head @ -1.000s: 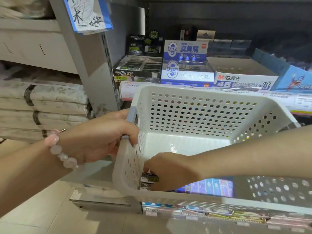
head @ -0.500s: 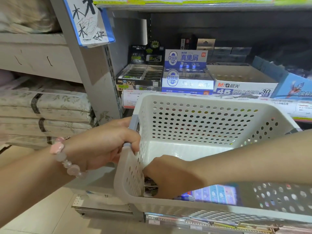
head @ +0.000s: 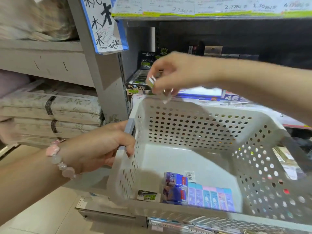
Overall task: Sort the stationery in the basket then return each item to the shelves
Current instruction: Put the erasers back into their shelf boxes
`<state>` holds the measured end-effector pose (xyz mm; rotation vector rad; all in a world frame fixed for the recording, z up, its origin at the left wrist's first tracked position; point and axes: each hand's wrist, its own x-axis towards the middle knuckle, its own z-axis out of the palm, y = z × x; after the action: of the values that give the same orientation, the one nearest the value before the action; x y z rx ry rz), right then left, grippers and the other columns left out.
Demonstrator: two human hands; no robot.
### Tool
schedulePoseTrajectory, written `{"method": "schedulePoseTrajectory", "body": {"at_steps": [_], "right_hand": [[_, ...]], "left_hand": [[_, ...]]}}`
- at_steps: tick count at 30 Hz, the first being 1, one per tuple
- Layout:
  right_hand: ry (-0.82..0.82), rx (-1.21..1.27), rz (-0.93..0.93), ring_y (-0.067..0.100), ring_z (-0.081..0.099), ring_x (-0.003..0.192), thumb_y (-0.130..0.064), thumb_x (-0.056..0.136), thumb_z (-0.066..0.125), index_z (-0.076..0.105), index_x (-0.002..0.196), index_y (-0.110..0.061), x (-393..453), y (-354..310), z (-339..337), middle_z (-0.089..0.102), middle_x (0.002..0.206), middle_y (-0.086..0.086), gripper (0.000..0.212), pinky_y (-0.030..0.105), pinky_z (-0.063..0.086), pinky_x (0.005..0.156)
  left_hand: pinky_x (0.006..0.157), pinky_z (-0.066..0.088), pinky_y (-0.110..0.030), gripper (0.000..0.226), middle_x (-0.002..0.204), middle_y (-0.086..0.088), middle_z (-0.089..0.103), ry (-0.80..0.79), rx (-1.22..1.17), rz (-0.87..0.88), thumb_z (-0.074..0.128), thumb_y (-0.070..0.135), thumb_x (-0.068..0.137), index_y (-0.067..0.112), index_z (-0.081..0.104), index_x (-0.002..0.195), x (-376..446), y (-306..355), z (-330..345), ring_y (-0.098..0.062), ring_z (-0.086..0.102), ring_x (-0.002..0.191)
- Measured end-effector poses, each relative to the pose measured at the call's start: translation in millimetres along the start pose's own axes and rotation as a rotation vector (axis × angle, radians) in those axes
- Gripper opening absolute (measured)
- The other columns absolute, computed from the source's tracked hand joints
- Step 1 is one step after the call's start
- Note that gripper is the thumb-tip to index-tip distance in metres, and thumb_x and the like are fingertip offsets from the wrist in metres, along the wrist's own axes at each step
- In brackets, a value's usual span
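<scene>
My left hand (head: 108,146) grips the grey handle on the left rim of a white perforated basket (head: 194,127). Above the basket's far rim, my right hand (head: 175,73) pinches a small black-and-green eraser (head: 151,81), blurred by motion, in front of the black-and-green eraser display box (head: 136,81) on the shelf. Inside the basket lie another black-and-green eraser (head: 148,195), a blue pack (head: 175,190) and a row of pastel erasers (head: 211,196).
The shelf behind holds a blue-and-white box (head: 200,93) and a 4B eraser box (head: 236,98). A grey upright post (head: 104,81) with a handwritten sign (head: 103,26) stands at left, folded bedding (head: 50,112) beyond it. Price labels (head: 202,7) line the shelf above.
My right hand came up out of the basket's near left corner with a small eraser and moved toward the shelf. The left hand kept its grip on the handle.
</scene>
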<state>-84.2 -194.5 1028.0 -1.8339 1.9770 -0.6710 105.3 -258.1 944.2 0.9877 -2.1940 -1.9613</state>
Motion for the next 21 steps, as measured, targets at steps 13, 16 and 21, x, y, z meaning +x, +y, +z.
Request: {"method": "schedulePoseTrajectory", "body": {"at_steps": [13, 16, 21], "right_hand": [[0.057, -0.097, 0.416, 0.019, 0.068, 0.077, -0.023, 0.088, 0.061, 0.055, 0.106, -0.009, 108.9, 27.7, -18.3, 0.065, 0.088, 0.009, 0.024, 0.026, 0.058, 0.069], [0.004, -0.139, 0.448, 0.02, 0.065, 0.079, -0.021, 0.089, 0.061, 0.054, 0.109, -0.009, 116.7, 26.2, -12.1, 0.061, 0.09, 0.009, 0.025, 0.025, 0.056, 0.065], [-0.015, -0.324, 0.443, 0.028, 0.064, 0.1, -0.026, 0.095, 0.053, 0.051, 0.123, -0.003, 122.4, 28.2, -11.2, 0.059, 0.118, 0.015, 0.037, 0.031, 0.057, 0.079]], "left_hand": [[0.087, 0.05, -0.054, 0.06, 0.097, -0.01, 0.074, -0.009, -0.022, -0.024, 0.053, -0.001, 0.05, 0.033, 0.071, 0.096, -7.0, -3.8, -8.7, -0.031, 0.067, 0.086], [0.089, 0.049, -0.053, 0.06, 0.09, -0.011, 0.074, -0.005, -0.023, -0.017, 0.053, -0.001, 0.049, 0.031, 0.071, 0.096, -7.4, -4.9, -9.7, -0.029, 0.066, 0.082], [0.083, 0.054, -0.049, 0.062, 0.091, -0.005, 0.075, -0.016, -0.024, -0.021, 0.053, -0.001, 0.052, 0.029, 0.067, 0.104, -6.0, -8.2, -10.5, -0.028, 0.071, 0.083]]}}
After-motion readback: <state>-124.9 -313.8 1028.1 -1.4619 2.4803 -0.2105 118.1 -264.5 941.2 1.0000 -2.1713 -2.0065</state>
